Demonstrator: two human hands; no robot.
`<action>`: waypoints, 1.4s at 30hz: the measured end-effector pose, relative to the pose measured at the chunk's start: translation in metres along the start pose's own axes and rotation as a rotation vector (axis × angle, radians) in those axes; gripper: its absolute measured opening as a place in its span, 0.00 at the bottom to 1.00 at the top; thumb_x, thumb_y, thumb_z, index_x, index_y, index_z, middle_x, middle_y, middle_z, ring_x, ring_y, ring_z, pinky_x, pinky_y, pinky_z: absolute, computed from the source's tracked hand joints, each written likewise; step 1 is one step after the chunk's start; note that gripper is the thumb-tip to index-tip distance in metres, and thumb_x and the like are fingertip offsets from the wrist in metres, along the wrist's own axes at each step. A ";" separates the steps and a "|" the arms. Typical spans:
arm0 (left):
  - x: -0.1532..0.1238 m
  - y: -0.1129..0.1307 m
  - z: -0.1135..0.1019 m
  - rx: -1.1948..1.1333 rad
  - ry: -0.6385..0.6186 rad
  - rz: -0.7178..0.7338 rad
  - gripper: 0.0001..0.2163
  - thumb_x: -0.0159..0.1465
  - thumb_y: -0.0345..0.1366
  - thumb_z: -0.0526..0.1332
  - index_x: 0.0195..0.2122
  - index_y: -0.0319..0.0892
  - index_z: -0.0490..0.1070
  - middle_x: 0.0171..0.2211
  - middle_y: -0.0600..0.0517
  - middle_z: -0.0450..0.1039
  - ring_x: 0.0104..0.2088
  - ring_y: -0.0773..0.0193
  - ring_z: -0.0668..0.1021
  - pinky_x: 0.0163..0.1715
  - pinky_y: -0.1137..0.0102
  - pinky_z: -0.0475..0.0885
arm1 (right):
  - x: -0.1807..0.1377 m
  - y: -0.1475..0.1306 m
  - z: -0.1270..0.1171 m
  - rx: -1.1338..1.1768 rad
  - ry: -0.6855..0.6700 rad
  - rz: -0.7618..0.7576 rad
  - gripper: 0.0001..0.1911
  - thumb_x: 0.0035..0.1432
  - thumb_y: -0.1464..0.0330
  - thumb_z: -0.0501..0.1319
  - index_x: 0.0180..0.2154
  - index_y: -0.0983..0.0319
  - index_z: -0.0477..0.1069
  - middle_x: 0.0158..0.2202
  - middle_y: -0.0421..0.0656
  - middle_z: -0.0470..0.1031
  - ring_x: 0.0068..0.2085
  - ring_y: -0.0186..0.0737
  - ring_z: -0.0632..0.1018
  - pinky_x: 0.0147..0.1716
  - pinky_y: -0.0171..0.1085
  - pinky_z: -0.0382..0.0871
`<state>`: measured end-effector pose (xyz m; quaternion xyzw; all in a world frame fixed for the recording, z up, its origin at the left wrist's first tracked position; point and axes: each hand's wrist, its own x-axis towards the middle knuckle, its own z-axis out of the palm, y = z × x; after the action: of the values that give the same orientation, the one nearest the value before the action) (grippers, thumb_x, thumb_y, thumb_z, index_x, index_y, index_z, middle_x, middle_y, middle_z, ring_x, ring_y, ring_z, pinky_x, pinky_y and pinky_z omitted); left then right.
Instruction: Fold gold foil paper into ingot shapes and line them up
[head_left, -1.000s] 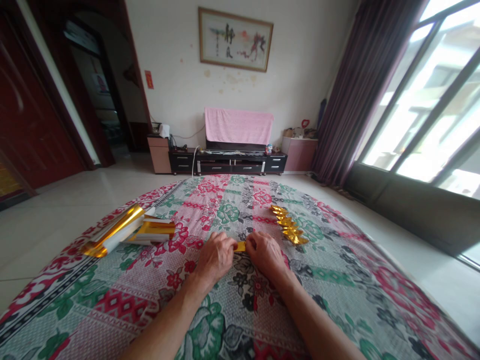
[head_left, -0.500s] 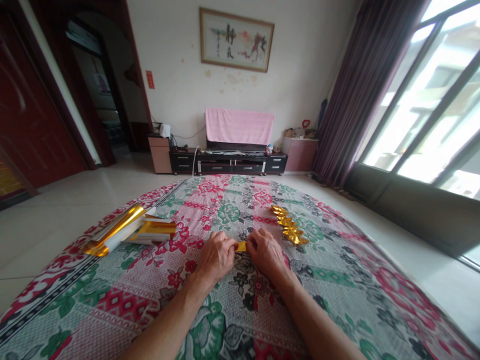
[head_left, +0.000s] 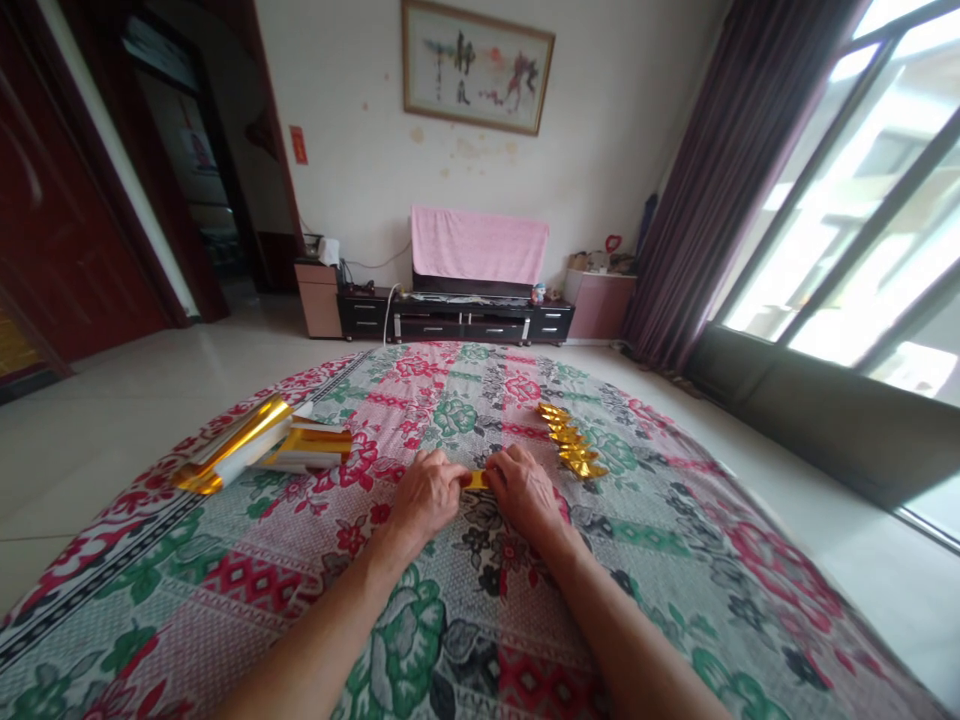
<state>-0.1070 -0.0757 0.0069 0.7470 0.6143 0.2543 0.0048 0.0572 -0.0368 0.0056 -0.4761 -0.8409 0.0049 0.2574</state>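
Observation:
A small folded strip of gold foil paper (head_left: 475,480) spans the gap between my two hands, just over the flowered cloth. My left hand (head_left: 430,490) pinches its left end, fingers closed. At the other end, my right hand (head_left: 525,488) has its fingers closed on the strip; part of it is hidden under them. Right of my hands, several folded gold paper ingots (head_left: 574,442) stand in a row. To the left lie curled sheets of gold foil paper (head_left: 240,442) with white backs, and a shorter stack of them (head_left: 311,447) beside.
The round table wears a red, green and grey flowered cloth (head_left: 405,640). Beyond it stands a low black TV cabinet (head_left: 461,328), with a pink towel (head_left: 480,243) draped over the screen. A purple curtain (head_left: 705,180) and a window are at right.
The view has tilted and shifted slightly. Both hands stay closed on the gold strip, with only small finger movement; the ingots and loose sheets lie as before.

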 end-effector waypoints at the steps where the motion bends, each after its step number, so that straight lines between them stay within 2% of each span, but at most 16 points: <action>1: 0.000 0.000 0.000 0.001 -0.002 -0.003 0.13 0.60 0.31 0.51 0.35 0.46 0.76 0.31 0.49 0.69 0.36 0.62 0.69 0.41 0.68 0.63 | 0.000 0.000 -0.001 0.008 -0.007 -0.013 0.09 0.60 0.66 0.52 0.33 0.59 0.69 0.33 0.41 0.67 0.35 0.34 0.68 0.33 0.31 0.55; 8: -0.002 -0.001 0.001 0.002 0.022 0.016 0.13 0.60 0.30 0.51 0.35 0.46 0.76 0.31 0.49 0.70 0.36 0.62 0.69 0.41 0.68 0.63 | 0.001 0.002 -0.001 0.093 -0.031 -0.054 0.09 0.60 0.68 0.51 0.32 0.61 0.69 0.31 0.40 0.69 0.32 0.31 0.69 0.31 0.29 0.55; 19: -0.002 0.002 -0.001 0.057 0.026 0.047 0.12 0.60 0.29 0.51 0.34 0.46 0.75 0.30 0.49 0.69 0.35 0.61 0.70 0.40 0.67 0.62 | -0.004 -0.009 -0.008 0.011 -0.060 0.059 0.10 0.60 0.68 0.51 0.34 0.62 0.69 0.34 0.42 0.69 0.36 0.34 0.70 0.34 0.31 0.55; 27: -0.001 0.011 -0.001 0.076 0.035 -0.071 0.12 0.59 0.30 0.51 0.33 0.45 0.76 0.31 0.48 0.70 0.36 0.61 0.70 0.41 0.67 0.62 | -0.011 -0.017 -0.006 -0.036 -0.010 0.131 0.08 0.58 0.67 0.52 0.36 0.61 0.68 0.36 0.43 0.69 0.37 0.37 0.68 0.35 0.34 0.55; 36: -0.004 0.022 0.001 0.093 0.086 -0.163 0.11 0.59 0.40 0.54 0.33 0.45 0.75 0.31 0.48 0.68 0.36 0.60 0.70 0.41 0.67 0.62 | -0.012 -0.017 -0.002 -0.022 0.024 0.168 0.07 0.58 0.66 0.52 0.35 0.60 0.68 0.35 0.43 0.69 0.37 0.39 0.69 0.34 0.34 0.55; 42: -0.004 0.025 0.004 0.085 0.118 -0.194 0.10 0.58 0.41 0.56 0.31 0.44 0.75 0.30 0.48 0.68 0.35 0.60 0.69 0.40 0.66 0.62 | -0.012 -0.017 -0.003 -0.004 0.021 0.169 0.07 0.57 0.66 0.53 0.36 0.60 0.68 0.36 0.43 0.69 0.37 0.38 0.69 0.35 0.34 0.56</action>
<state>-0.0830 -0.0842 0.0103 0.6671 0.6933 0.2698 -0.0385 0.0501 -0.0566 0.0072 -0.5458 -0.7951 0.0200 0.2637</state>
